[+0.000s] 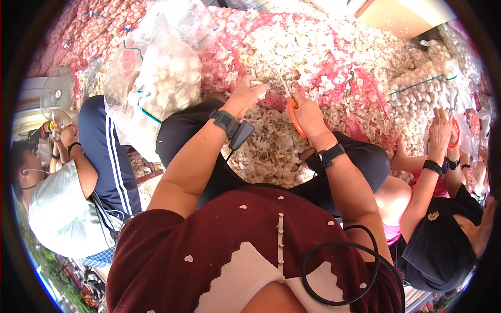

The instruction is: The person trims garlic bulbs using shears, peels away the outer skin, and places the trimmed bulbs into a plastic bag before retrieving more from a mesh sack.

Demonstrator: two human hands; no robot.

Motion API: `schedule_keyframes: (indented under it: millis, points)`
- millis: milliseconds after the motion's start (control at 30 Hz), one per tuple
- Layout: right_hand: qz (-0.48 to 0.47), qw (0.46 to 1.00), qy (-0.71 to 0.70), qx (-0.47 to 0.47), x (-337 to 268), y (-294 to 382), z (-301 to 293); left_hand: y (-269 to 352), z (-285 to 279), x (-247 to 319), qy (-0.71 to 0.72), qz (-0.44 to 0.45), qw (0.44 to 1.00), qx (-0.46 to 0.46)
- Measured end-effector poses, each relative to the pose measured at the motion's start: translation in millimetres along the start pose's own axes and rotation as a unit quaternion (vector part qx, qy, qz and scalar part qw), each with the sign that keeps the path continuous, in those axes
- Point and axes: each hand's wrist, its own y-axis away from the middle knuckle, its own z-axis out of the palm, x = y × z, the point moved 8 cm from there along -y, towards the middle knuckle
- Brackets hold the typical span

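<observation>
My left hand (pixel 244 98) is raised over the heap, its fingers closed around a garlic bulb (pixel 256 83) that is partly hidden by them. To its right, my right hand (pixel 309 115) grips orange-handled scissors (pixel 291 113), their blades pointing up and slightly left, away from me. Dry garlic skins and trimmings (pixel 270 148) lie in a pile between my legs. Beyond both hands, more skins (pixel 289 47) cover red mesh netting (pixel 223 62). A clear plastic bag of garlic bulbs (pixel 172 74) stands beside my left knee.
Red mesh sacks of garlic (pixel 98 31) fill the far left. A bag of bulbs (pixel 422 88) lies at the right, below a cardboard box (pixel 403 17). Co-workers with scissors sit close on both sides, one in a white shirt (pixel 66 207), one in black (pixel 438 246). A fan (pixel 57 92) stands at the left.
</observation>
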Motion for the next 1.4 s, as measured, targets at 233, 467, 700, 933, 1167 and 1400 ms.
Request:
schedule_keyframes:
  millis: [233,467,700,933,1167,1400]
  points:
    - [0.159,0.878,-0.440,-0.104,3,4,24,12,17,11,0.216,0.006,0.962,-0.166]
    - [0.077,0.856,-0.508,-0.061,-22,-9,22,24,32,18,0.286,-0.013,0.931,-0.226]
    - [0.052,0.860,-0.507,-0.025,-25,-19,11,31,34,30,0.328,0.018,0.919,-0.216]
    - [-0.107,0.960,-0.171,0.195,-45,-9,-13,31,43,16,0.259,-0.009,0.925,-0.276]
    - [0.014,0.858,-0.513,-0.009,-32,-17,-18,38,44,33,0.305,0.036,0.887,-0.344]
    - [0.049,0.851,-0.523,-0.024,-36,-12,-19,38,49,27,0.237,0.028,0.912,-0.334]
